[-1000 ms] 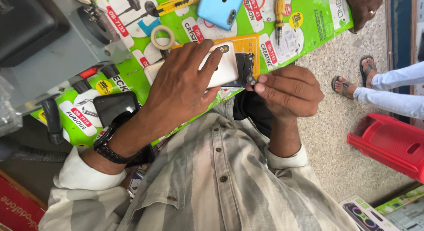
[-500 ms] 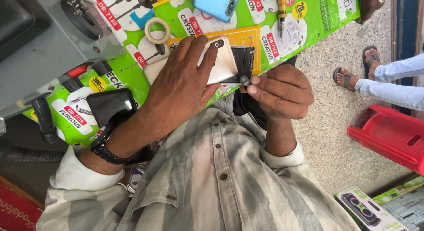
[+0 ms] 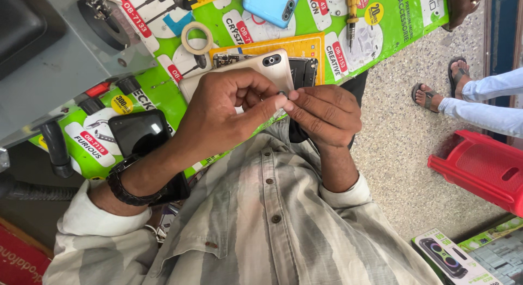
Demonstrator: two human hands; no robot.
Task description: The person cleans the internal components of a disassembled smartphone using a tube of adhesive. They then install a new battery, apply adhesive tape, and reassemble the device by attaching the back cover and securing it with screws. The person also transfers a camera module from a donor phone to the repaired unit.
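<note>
My left hand (image 3: 229, 108), with a black watch on its wrist, and my right hand (image 3: 324, 113) meet fingertip to fingertip over the table's near edge. Together they pinch a tiny dark part (image 3: 282, 94); what it is cannot be made out. Just beyond my fingers a beige phone back cover (image 3: 267, 67) lies on the green printed mat (image 3: 392, 29). It partly covers an opened phone (image 3: 305, 72) resting on a yellow card (image 3: 283, 45).
On the mat lie a blue phone (image 3: 272, 4), a tape roll (image 3: 197, 37), a yellow screwdriver (image 3: 353, 7) and a black phone (image 3: 139, 132). A grey machine (image 3: 54, 45) stands at left. Right: red stool (image 3: 479, 165), another person's sandalled feet (image 3: 436, 94), a product box (image 3: 452, 258).
My left hand has come off the beige cover and drawn back toward me. Its fingertips now meet the right hand's around the tiny part.
</note>
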